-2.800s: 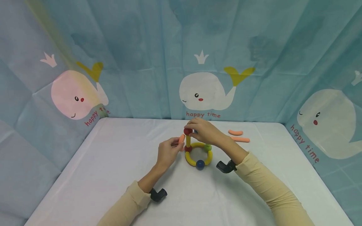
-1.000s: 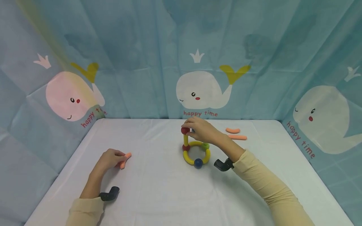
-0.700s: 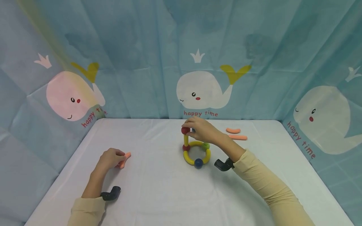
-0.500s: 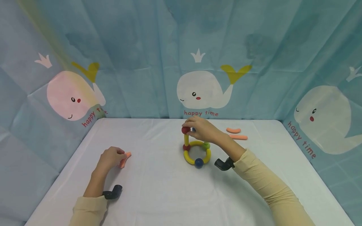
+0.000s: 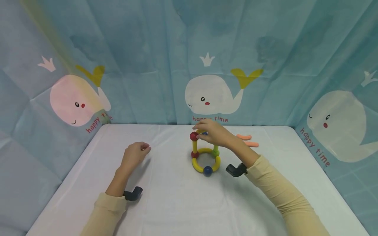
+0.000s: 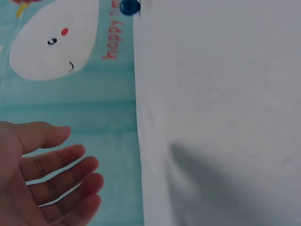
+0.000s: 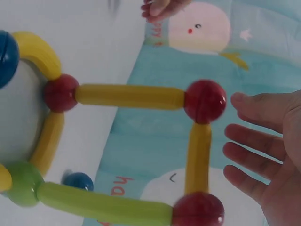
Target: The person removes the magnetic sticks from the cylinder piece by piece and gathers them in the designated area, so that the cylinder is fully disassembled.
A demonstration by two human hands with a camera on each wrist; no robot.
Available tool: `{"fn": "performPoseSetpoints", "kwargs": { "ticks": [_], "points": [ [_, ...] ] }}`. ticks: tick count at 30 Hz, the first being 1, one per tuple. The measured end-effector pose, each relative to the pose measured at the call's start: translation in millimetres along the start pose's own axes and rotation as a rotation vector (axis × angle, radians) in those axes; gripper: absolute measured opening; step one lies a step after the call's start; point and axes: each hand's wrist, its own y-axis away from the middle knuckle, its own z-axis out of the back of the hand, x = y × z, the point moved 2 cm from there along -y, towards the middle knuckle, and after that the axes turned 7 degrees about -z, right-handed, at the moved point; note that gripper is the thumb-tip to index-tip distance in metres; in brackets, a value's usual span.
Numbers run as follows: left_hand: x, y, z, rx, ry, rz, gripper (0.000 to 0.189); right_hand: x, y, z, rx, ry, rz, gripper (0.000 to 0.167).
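Left hand: raised just above the white table, fingers relaxed and apart in the left wrist view, nothing held (the orange curved piece pinched half a second ago is no longer seen in the hand or on the cloth).
Right hand: set at the top of the toy frame; fingers shown straight and spread beside the upper balls in the right wrist view, no grip being made out there.
Toy frame: stood at mid-table; a yellow ring with a blue ball at the front, a yellow post and a green post rising from it, joined across the top by a yellow bar between two red balls.
Change noted: left hand brought in from the far left toward the frame, now emptied.
Reading: the frame is judged to stand unaided.
Spare pieces: two orange rods lie behind the right wrist.
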Motion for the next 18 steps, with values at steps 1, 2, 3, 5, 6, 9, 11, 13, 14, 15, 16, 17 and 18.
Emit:
{"fn": "performPoseSetpoints", "kwargs": {
  "ticks": [1,2,3,5,6,9,11,13,14,15,16,17,18],
  "points": [
    [-6.0,-3.1,-1.6,-0.006,0.01,-0.025,0.033,-2,-0.2,2,0.002,-0.008,-0.013,0.032],
    [-12.5,-6.2,-2.9,-0.013,0.02,-0.054,0.033,-4,-0.4,4,0.005,-0.013,-0.027,0.032],
    [-18.6,-9.5,-4.2,-0.022,0.029,-0.09,0.032,-6,-0.6,6,0.005,-0.023,-0.037,0.032],
    [-32.6,-15.1,-6.3,-0.04,0.073,-0.153,0.031,-11,-1.6,10,-0.002,-0.033,-0.049,0.033],
    [-39.9,-17.8,-7.7,-0.053,0.096,-0.182,0.03,-13,-2.0,11,-0.003,-0.039,-0.055,0.033],
    [-63.3,-25.4,-13.0,-0.093,0.166,-0.274,0.03,-21,-3.9,15,0.003,-0.061,-0.081,0.035],
    [-77.9,-29.1,-17.9,-0.115,0.208,-0.315,0.031,-25,-5.6,15,0.021,-0.081,-0.108,0.034],
    [-91.2,-31.7,-23.6,-0.13,0.245,-0.351,0.033,-29,-7.5,14,0.044,-0.092,-0.129,0.033],
    [-96.8,-32.6,-26.7,-0.132,0.264,-0.36,0.034,-31,-8.5,14,0.057,-0.1,-0.138,0.033],
    [-102.1,-33.1,-29.9,-0.134,0.282,-0.366,0.035,-32,-9.4,13,0.075,-0.109,-0.149,0.033],
    [-106.9,-33.4,-33.0,-0.135,0.301,-0.373,0.036,-33,-10.0,12,0.095,-0.12,-0.163,0.032],
    [-111.3,-33.7,-36.0,-0.135,0.321,-0.38,0.037,-34,-10.7,10,0.113,-0.128,-0.177,0.032],
    [-115.1,-33.9,-39.1,-0.134,0.341,-0.388,0.038,-35,-11.3,9,0.128,-0.131,-0.187,0.032]
  ]
}}
